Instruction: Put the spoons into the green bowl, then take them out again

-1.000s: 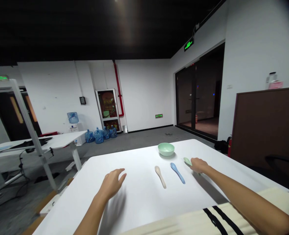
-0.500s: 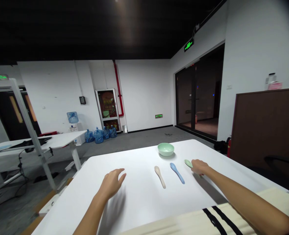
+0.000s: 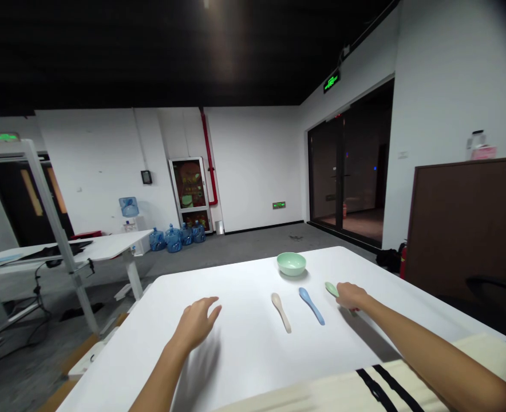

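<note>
- Right hand: closed narrowly on the handle of the green spoon. The fingers cover most of the handle; the exact finger placement cannot be told.
- Green spoon, position: at the right hand, on the right part of the white surface. Whether it bears on the surface or is lifted slightly cannot be told.
- Green spoon, long axis: slanted. The head points away from the person and to the left; the handle end shows below the hand, toward the person and to the right.
- Reference axis: the blue spoon lies to the left of the green spoon, apart from it, with a similar slant. The beige spoon lies farther left, slightly steeper in view. Both heads point away from the person.
- Green bowl: upright, beyond the 3 spoons, ahead and to the left of the right hand. The green spoon's head is on the side of the hand facing the bowl, well apart from it.
- Left hand: thumb and fingers spread, holding nothing visible. The beige spoon is its nearest item, not touched.
- Nearer hand to the bowl: right.
</note>
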Motion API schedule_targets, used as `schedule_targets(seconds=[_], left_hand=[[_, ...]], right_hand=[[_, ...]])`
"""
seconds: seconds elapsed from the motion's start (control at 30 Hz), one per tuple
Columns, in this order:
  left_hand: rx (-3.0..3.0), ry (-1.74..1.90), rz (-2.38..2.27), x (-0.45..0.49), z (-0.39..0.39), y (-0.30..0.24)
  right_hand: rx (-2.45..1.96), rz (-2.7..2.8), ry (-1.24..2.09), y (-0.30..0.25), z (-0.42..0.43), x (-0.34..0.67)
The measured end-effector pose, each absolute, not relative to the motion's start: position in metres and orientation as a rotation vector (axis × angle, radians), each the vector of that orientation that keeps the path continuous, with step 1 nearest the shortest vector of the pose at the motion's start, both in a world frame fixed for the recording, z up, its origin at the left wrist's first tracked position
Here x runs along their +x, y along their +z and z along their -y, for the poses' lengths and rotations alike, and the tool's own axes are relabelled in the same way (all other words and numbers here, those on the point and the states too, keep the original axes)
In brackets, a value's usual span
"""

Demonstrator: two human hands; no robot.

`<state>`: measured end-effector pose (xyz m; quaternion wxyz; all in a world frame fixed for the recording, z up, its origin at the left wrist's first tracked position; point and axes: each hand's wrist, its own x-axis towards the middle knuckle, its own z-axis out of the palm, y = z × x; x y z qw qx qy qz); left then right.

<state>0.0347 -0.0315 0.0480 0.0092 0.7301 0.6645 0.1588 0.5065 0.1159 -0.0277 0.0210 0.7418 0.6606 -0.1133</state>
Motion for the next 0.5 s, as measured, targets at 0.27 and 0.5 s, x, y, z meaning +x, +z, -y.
schedule_targets(seconds=[0.27, 0.5], left_hand=[[2.267, 0.521, -2.070, 0.032, 0.030, 0.044], [2.277, 0.532, -2.059, 0.030, 0.028, 0.041]], right_hand=[[2.284, -2.055, -0.212, -0.027, -0.116, 0.507], [2.372, -2.160, -0.038, 0.006, -0.112, 0.483]])
